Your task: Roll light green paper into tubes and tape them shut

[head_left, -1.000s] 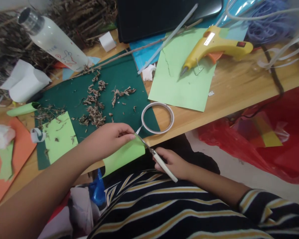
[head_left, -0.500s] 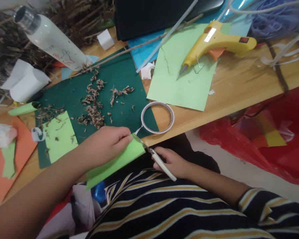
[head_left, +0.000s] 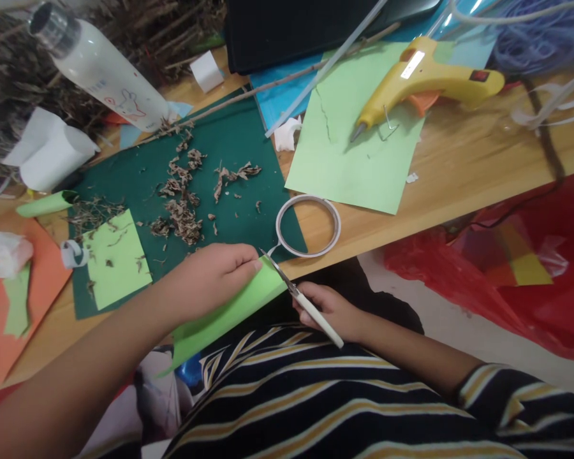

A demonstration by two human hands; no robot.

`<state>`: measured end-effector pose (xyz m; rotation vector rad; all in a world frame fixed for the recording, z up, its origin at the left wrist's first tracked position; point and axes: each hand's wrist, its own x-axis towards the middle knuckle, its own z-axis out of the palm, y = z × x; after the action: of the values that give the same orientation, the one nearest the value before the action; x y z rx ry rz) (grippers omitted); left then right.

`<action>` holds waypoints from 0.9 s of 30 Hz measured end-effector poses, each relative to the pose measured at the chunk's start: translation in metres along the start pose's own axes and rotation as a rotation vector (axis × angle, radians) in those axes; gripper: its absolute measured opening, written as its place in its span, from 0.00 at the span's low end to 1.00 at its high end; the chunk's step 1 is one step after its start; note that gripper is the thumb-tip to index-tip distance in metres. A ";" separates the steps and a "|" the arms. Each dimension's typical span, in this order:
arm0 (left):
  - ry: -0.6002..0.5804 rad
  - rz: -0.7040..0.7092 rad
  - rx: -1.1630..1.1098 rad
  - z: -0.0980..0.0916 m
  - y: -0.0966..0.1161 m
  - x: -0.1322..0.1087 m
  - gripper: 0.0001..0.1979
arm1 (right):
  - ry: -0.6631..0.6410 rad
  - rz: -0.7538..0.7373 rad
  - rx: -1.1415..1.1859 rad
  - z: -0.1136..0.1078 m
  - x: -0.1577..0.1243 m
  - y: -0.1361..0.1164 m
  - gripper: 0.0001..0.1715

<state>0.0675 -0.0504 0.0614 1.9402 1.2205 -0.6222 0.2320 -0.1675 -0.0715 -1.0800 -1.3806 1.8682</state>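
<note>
My left hand (head_left: 220,277) is closed on a sheet of green paper (head_left: 215,331) at the table's near edge, thumb on top. A pair of scissors (head_left: 318,319) with pale handles is gripped in my right hand (head_left: 332,309). Its blades lie along the paper's right edge, close to my left fingertips. Just beyond the blades, a roll of white tape (head_left: 335,239) lies flat, its loose end reaching to the paper's corner. Whether the tape end sticks to the paper I cannot tell.
Dry leaf bits (head_left: 184,220) are scattered over a dark green cutting mat (head_left: 239,140). A yellow glue gun (head_left: 425,80) rests on light green paper (head_left: 354,166). A white bottle (head_left: 115,76) stands at the back left, and red plastic (head_left: 516,299) lies to the right below the table.
The scissor blades look closer together than before along the paper's right edge. My hands have barely moved; the whole view has shifted slightly.
</note>
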 end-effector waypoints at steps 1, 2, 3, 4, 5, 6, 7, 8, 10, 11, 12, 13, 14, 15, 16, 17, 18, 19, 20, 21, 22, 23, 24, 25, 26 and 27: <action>-0.002 -0.001 -0.006 0.000 0.000 0.000 0.18 | -0.002 -0.008 0.010 0.000 0.000 0.000 0.23; -0.004 -0.006 -0.012 0.001 0.000 0.001 0.18 | -0.004 -0.015 0.023 0.000 0.000 0.000 0.23; -0.006 -0.012 -0.018 0.001 0.000 0.002 0.18 | -0.005 -0.021 0.037 0.000 0.000 0.000 0.24; -0.007 -0.014 -0.026 0.001 0.000 0.002 0.18 | -0.007 -0.026 0.049 0.001 0.000 0.000 0.24; -0.008 -0.016 -0.035 0.002 0.000 0.002 0.18 | -0.007 -0.029 0.059 0.001 0.001 0.000 0.24; -0.008 -0.014 -0.046 0.002 0.000 0.002 0.18 | -0.010 -0.030 0.064 0.001 0.001 0.000 0.25; -0.007 -0.008 -0.056 0.002 0.000 0.002 0.18 | -0.011 -0.031 0.068 0.001 0.001 0.000 0.25; -0.005 -0.002 -0.065 0.002 0.000 0.002 0.18 | -0.012 -0.032 0.073 0.001 0.001 0.000 0.25; -0.004 0.006 -0.081 0.003 -0.001 0.001 0.17 | -0.017 -0.034 0.078 0.001 0.002 0.000 0.25; -0.003 0.008 -0.087 0.004 -0.001 0.001 0.17 | -0.020 -0.035 0.080 0.001 0.002 0.000 0.25; -0.004 0.012 -0.093 0.005 -0.001 0.000 0.17 | -0.023 -0.034 0.081 0.001 0.002 0.000 0.25; -0.004 0.018 -0.096 0.005 -0.002 0.000 0.17 | -0.026 -0.033 0.081 0.001 0.002 0.000 0.25; -0.003 0.023 -0.097 0.006 -0.002 0.000 0.17 | -0.028 -0.032 0.081 0.001 0.002 0.000 0.26; -0.003 0.027 -0.095 0.006 -0.002 -0.001 0.17 | -0.029 -0.032 0.082 0.001 0.002 0.000 0.26; -0.003 0.028 -0.091 0.007 -0.002 -0.001 0.17 | -0.030 -0.032 0.082 0.001 0.002 0.000 0.27; -0.003 0.027 -0.087 0.007 -0.002 -0.001 0.17 | -0.030 -0.032 0.082 0.001 0.002 -0.001 0.28; -0.004 0.024 -0.082 0.007 -0.001 -0.001 0.17 | -0.031 -0.032 0.082 0.001 0.002 -0.001 0.28; -0.004 0.022 -0.077 0.006 -0.001 -0.001 0.17 | -0.032 -0.033 0.082 0.001 0.003 -0.001 0.29; -0.007 0.022 -0.073 0.006 0.000 -0.001 0.17 | -0.032 -0.033 0.081 0.001 0.003 -0.001 0.30; -0.009 0.024 -0.070 0.006 0.000 -0.001 0.17 | -0.032 -0.033 0.081 0.001 0.003 0.000 0.30; -0.011 0.027 -0.066 0.005 0.001 -0.001 0.17 | -0.032 -0.033 0.081 0.001 0.003 0.000 0.30; -0.012 0.030 -0.062 0.005 0.002 -0.001 0.17 | -0.031 -0.032 0.081 0.001 0.003 0.001 0.31; -0.014 0.030 -0.058 0.004 0.002 -0.001 0.17 | -0.031 -0.033 0.080 0.001 0.003 0.001 0.31; -0.014 0.030 -0.055 0.004 0.002 -0.001 0.17 | -0.030 -0.033 0.078 0.001 0.003 0.001 0.31; -0.013 0.029 -0.053 0.005 0.002 -0.001 0.17 | -0.030 -0.035 0.076 0.001 0.003 0.001 0.31; -0.010 0.029 -0.050 0.005 0.002 -0.001 0.17 | -0.029 -0.038 0.074 0.001 0.003 0.001 0.31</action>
<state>0.0687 -0.0553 0.0599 1.9073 1.1886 -0.5802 0.2294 -0.1663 -0.0734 -0.9877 -1.3283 1.8985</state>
